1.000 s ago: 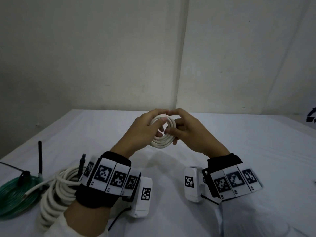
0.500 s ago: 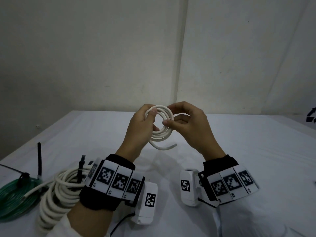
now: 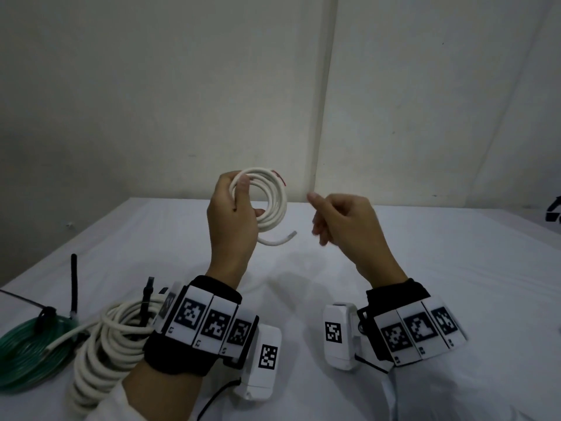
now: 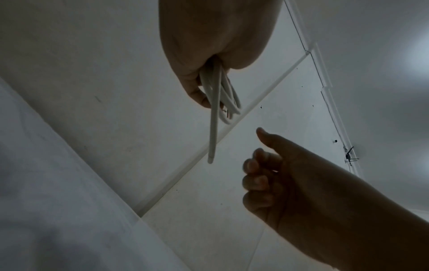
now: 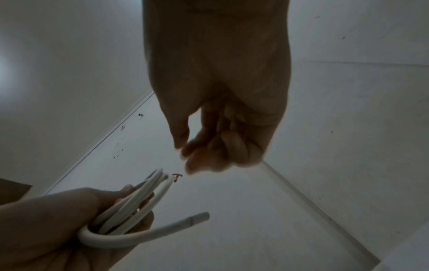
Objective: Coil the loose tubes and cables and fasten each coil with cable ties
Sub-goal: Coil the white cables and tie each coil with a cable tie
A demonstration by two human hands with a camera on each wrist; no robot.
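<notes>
My left hand [image 3: 233,214] holds a small coil of white cable [image 3: 273,205] upright in the air above the table, thumb and fingers pinching its left side. One cut end [image 3: 290,235] sticks out at the bottom; the other end shows red wire [image 3: 280,176] at the top. In the left wrist view the white cable coil [image 4: 223,95] hangs from the fingers. My right hand [image 3: 337,217] hovers just right of the coil, fingers curled, holding nothing, apart from the cable. The right wrist view shows the coil [image 5: 134,207] in the left hand [image 5: 58,220] below the curled right hand [image 5: 216,146].
At the near left of the white-covered table [image 3: 455,284] lie a large white hose coil [image 3: 103,354] with a black cable tie [image 3: 145,302] and a green tube coil [image 3: 27,354] with black ties. A bare wall stands behind the table.
Both hands rose with the coil. The right hand let go of it and moved off to the right; the left hand alone now holds the coil upright.
</notes>
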